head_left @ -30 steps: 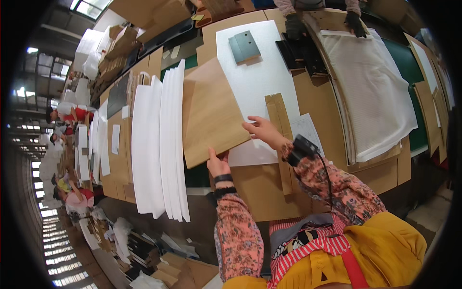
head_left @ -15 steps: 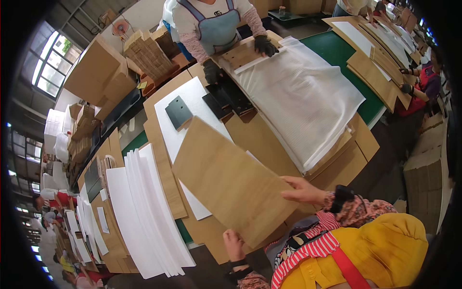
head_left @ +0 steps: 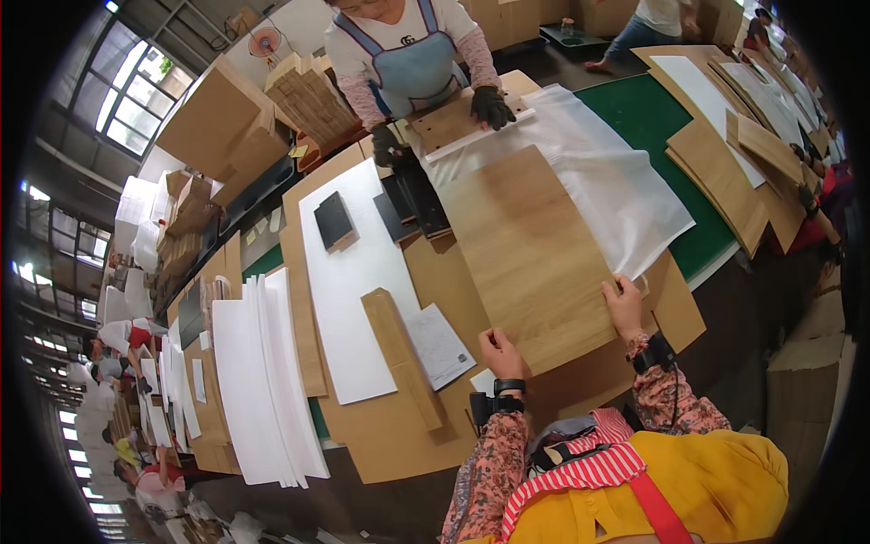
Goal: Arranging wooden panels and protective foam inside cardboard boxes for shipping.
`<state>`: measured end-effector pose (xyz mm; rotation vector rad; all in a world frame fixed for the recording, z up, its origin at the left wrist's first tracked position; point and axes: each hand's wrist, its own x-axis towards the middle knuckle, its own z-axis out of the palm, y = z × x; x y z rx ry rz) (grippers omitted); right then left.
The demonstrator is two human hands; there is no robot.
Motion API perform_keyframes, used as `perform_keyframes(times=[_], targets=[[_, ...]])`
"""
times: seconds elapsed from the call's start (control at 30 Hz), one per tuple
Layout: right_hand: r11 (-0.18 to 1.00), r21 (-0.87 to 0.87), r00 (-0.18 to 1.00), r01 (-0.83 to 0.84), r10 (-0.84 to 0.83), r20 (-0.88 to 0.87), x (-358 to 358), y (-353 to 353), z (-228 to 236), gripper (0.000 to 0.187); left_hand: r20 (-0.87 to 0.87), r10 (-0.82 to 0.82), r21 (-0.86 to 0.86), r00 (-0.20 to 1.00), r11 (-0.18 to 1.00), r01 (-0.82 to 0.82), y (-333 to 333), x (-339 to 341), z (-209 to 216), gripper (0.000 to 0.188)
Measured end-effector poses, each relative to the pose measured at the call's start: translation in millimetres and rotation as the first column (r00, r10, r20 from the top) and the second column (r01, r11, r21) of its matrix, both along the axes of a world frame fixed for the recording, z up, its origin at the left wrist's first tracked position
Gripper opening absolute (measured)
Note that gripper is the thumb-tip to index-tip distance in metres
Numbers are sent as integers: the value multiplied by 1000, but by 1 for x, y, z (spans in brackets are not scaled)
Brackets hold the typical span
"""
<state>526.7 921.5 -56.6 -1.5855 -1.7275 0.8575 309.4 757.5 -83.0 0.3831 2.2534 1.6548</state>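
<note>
A wood-grain board is gripped at its near corners by both my hands. My left hand closes on the near left corner, and my right hand pinches the near right one. Under and beyond the board spreads a translucent white wrapping sheet. A co-worker's gloved hand rests on a board with holes at the far end; their other glove is beside dark panels. Left of my left hand lie a printed paper and a narrow wood-grain strip.
A white foam sheet carries a dark block. Further left stand several upright white foam sheets. Cardboard covers my side of the table. A green surface and stacked wood-grain boards are at the right.
The board has swung right and away from me, from over the white foam sheet onto the wrapping sheet. The narrow strip and the printed paper have come into sight.
</note>
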Motion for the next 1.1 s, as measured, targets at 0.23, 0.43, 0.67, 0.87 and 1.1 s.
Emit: perform_keyframes(times=[0.23,0.43,0.67,0.87,1.1], targets=[[978,192,990,-80,57,126,10,14,-4,28,-206,10,-169,979,985,-45,12,12,-8,20],[965,229,974,-128,79,212,24,37,-9,27,-192,62,-91,979,993,-81,23,31,-3,21],[981,157,986,-115,94,138,24,31,-1,26,-152,169,-62,974,982,-180,16,34,-3,22],[942,294,971,-160,95,221,23,32,-2,26,-118,220,-101,968,967,-232,13,38,-12,28],[953,183,970,-243,237,51,46,46,-16,30,307,-191,-87,932,970,227,-45,-1,-12,33]])
